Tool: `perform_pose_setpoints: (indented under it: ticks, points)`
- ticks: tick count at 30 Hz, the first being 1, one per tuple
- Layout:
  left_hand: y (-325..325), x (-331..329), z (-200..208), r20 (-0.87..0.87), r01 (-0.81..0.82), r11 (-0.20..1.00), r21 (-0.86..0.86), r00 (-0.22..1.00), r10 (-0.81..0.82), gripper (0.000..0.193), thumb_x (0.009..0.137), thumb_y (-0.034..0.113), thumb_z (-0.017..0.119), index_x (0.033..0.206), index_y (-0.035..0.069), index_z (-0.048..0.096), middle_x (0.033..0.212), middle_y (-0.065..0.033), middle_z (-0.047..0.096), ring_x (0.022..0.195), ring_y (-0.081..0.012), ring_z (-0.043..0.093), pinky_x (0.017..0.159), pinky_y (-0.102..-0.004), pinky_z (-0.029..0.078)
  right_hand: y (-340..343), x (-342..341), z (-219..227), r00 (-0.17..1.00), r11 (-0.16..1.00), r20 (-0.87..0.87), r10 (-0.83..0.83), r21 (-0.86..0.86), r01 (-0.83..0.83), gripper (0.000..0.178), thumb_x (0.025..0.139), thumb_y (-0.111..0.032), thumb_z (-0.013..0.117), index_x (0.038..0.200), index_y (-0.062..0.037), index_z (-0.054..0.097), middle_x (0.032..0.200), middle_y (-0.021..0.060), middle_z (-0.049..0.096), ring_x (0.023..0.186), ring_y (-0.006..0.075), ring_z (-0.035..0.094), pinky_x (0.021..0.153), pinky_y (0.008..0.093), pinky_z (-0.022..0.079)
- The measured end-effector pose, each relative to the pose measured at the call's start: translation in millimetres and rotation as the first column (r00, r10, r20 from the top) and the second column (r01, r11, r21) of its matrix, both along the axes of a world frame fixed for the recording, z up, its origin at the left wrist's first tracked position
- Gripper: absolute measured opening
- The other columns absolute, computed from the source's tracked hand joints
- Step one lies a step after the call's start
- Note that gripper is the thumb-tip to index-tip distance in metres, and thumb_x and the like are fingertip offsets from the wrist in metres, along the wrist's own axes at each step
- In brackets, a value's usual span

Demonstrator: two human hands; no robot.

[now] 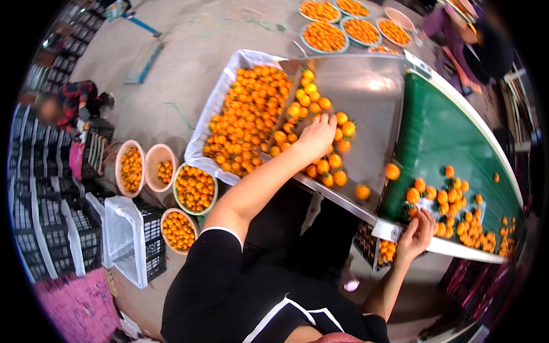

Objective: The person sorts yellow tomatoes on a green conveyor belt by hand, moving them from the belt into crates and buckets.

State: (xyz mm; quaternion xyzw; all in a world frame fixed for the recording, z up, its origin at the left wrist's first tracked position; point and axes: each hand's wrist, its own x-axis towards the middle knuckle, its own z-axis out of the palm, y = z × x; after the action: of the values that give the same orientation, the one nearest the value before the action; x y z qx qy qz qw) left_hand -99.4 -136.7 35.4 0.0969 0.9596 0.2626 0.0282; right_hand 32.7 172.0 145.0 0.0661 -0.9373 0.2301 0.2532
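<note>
My left hand reaches out over the steel sorting table, fingers spread, resting on a cluster of small oranges. Beyond it, a lined crate is heaped with more oranges. My right hand lies at the near edge of the green conveyor belt, fingers touching oranges piled there. I cannot tell whether it grips any fruit.
Several bowls of oranges stand on the floor at left, beside black crates. More bowls lie at the far end. One person crouches at left; another works at top right.
</note>
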Motion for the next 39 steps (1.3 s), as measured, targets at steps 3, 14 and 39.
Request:
perform_pose_setpoints:
  ticks: [3, 14, 39]
  points:
    - [29.2, 20.2, 32.5, -0.081, 0.120, 0.979, 0.168, 0.991, -0.107, 0.051, 0.086, 0.008, 0.059, 0.135, 0.003, 0.044, 0.137, -0.0257, 0.044, 0.122, -0.0429, 0.047, 0.097, -0.0458, 0.047, 3.1, 1.4, -2.8, 1.000, 1.000, -0.004, -0.018, 0.006, 0.018, 0.016, 0.084, 0.004, 0.056, 0.098, 0.0015, 0.064, 0.105, 0.0161, 0.064, 0.103, 0.0332, 0.058, 0.093, 0.0415, 0.044]
    - [-52.2, 91.3, 45.9, 0.240, -0.135, 0.991, 0.012, 0.962, 0.128, 0.033, 0.089, 0.020, 0.059, 0.117, 0.004, 0.060, 0.115, -0.0178, 0.059, 0.109, -0.0348, 0.058, 0.092, -0.0441, 0.047, 3.7, 5.9, 1.1, 0.999, 0.997, -0.045, -0.022, 0.074, 0.025, 0.020, 0.081, 0.002, 0.057, 0.099, -0.0008, 0.065, 0.110, 0.0143, 0.064, 0.108, 0.0348, 0.056, 0.098, 0.0447, 0.042]
    - [41.7, 60.5, 75.9, -0.151, 0.152, 0.825, 0.543, 0.985, -0.083, 0.028, 0.084, 0.002, 0.060, 0.112, 0.001, 0.060, 0.113, -0.0162, 0.060, 0.096, -0.0306, 0.061, 0.086, -0.0373, 0.050, 7.3, 5.5, 12.1, 0.989, 0.999, -0.150, -0.007, -0.044, 0.001, 0.015, 0.078, 0.002, 0.062, 0.092, -0.0023, 0.066, 0.101, 0.0127, 0.066, 0.101, 0.0323, 0.060, 0.094, 0.0431, 0.045]
